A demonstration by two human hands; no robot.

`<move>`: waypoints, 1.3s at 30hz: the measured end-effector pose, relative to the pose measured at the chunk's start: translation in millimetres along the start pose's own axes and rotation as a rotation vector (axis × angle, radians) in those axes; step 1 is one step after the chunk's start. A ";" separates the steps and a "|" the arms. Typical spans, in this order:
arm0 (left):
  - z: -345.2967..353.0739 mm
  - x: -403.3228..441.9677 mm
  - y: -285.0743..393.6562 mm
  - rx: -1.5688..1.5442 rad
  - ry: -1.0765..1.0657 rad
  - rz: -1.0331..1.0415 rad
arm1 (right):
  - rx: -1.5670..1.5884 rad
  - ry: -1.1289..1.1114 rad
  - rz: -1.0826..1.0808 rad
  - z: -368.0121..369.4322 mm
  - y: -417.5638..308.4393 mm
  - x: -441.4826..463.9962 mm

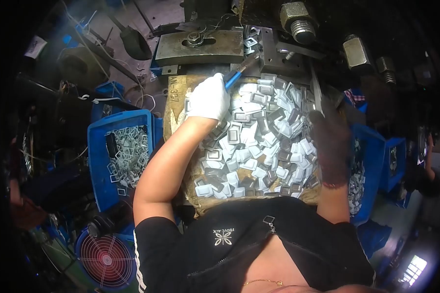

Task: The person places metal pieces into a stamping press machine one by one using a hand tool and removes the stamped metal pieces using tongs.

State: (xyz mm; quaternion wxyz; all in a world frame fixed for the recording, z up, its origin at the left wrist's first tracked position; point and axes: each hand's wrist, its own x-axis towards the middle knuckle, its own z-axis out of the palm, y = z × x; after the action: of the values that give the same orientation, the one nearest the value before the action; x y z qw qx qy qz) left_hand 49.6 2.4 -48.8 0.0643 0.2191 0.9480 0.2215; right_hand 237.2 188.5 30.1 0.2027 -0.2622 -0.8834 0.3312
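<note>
My left hand [208, 100], in a white glove, is closed round a blue-handled tool [233, 81]. The tool's brownish tip reaches toward a steel die block [278, 61]; its exact kind is unclear. On the right, my right hand [330, 146] wears a dark glove and is smeared by motion. A long thin metal strip or tool [317, 90] rises from its fingers, and I cannot tell how they grip it. Between the hands, many small rectangular metal pieces [244, 141], grey and whitish, lie heaped on a brown cardboard-like sheet [200, 201].
A bolted steel clamp bar [200, 46] lies across the back. Large hex bolts [296, 22] hang overhead. Blue bins [95, 161] with small metal frames [129, 151] stand left, and another blue bin [371, 146] right. A red fan [106, 259] sits low left.
</note>
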 end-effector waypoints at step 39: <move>-43.8 -17.6 -8.4 -0.938 -0.390 -0.054 | 0.317 -0.486 0.237 -0.1 -6.6 -72.9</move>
State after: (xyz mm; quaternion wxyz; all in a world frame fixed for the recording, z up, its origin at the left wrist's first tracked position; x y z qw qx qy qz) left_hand 52.6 -29.3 -13.0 0.3376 0.1793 0.7220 0.5767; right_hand 292.0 140.8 21.3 -0.0159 -0.2418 -0.8065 0.5392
